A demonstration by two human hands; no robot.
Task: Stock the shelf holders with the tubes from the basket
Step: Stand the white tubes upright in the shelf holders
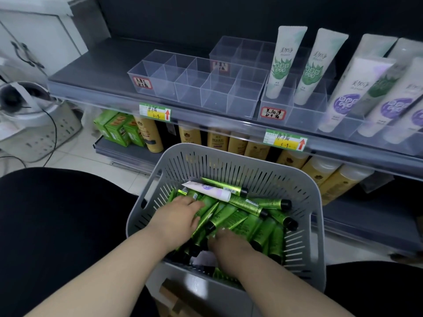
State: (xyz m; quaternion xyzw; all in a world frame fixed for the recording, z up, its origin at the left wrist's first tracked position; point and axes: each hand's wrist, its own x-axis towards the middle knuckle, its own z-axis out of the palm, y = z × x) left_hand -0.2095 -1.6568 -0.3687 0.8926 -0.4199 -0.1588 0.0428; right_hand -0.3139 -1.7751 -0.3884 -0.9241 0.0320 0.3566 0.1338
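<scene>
Green tubes fill the near grey basket. My left hand rests on them, grip wide; my right hand digs among them, its grip I cannot tell.

Your left hand lies on the green tubes in the grey basket. Your right hand digs among them just beside it. Whether either hand grips a tube is unclear. A white tube lies just past your left fingertips, and clear holders stand well beyond them on the shelf.
</scene>
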